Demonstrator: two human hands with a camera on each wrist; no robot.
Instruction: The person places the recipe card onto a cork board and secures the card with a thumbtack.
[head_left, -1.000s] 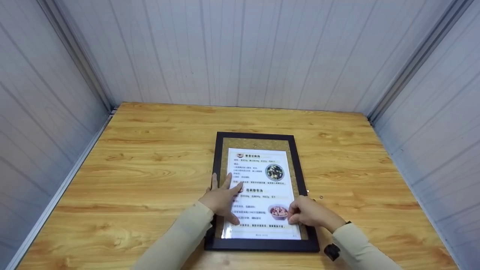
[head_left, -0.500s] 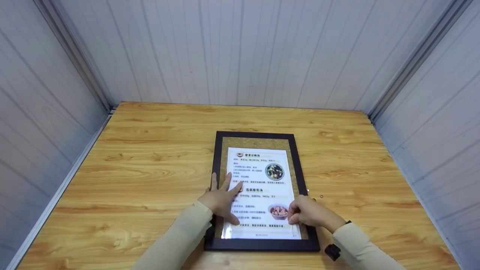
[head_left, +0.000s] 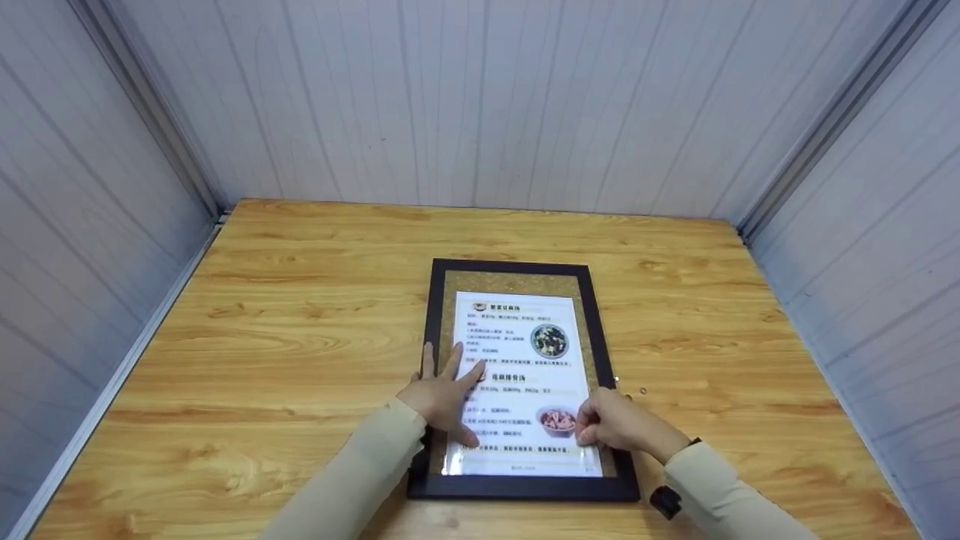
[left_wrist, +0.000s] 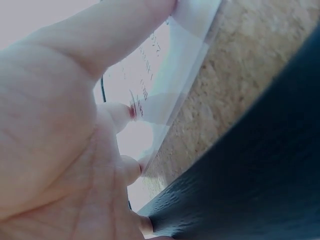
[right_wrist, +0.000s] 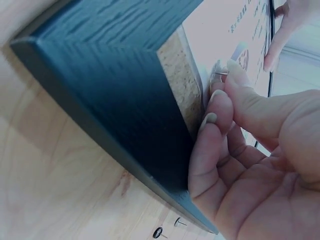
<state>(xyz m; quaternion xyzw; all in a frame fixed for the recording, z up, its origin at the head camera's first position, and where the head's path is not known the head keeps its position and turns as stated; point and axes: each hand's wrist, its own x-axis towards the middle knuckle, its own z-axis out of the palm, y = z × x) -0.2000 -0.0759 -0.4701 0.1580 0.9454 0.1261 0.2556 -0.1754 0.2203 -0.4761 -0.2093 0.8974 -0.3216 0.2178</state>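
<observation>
A laminated recipe sheet (head_left: 517,352) with two food photos lies on a cork board (head_left: 517,282) in a black frame (head_left: 525,489). My left hand (head_left: 441,401) is spread flat over the sheet's left side, with fingers extended across the frame's left edge and the paper. At the sheet's lower right edge, my right hand (head_left: 621,424) has thumb and forefinger together. Between them, in the right wrist view, a thumbtack (right_wrist: 222,74) is pinched, its thin metal pin showing close over the paper; its head is partly hidden by the fingers.
Two more thumbtacks lie on the wooden table (head_left: 285,322) just right of the frame, one thumbtack (head_left: 643,391) farther out and another thumbtack (head_left: 616,379) beside the frame. Pale panel walls (head_left: 480,105) enclose the table at the back and both sides.
</observation>
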